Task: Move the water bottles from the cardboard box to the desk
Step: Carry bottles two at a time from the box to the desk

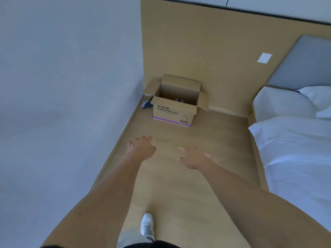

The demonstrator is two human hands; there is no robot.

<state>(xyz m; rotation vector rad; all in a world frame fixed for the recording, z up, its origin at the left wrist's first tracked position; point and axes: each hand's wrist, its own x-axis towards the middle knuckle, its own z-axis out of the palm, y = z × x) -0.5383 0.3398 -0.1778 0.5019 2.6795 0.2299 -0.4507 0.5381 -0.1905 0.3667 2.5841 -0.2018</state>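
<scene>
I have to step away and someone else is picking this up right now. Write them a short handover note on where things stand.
Left hand: open, holding nothing, reaching forward.
Right hand: open, holding nothing, reaching forward.
Cardboard box: on the floor in the corner, flaps open, apart from both hands.
Bottle caps show inside the box; count unclear.
Desk: not in view.
Done: nothing visible yet.
Left: reach the box, lift bottles out, carry them to the desk.

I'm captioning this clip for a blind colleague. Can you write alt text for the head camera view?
Both bare arms reach forward, the left hand and right hand open and empty, toward an open cardboard box on the wooden floor in a corner. Bottle caps show inside it; a white bed lies to the right.
</scene>
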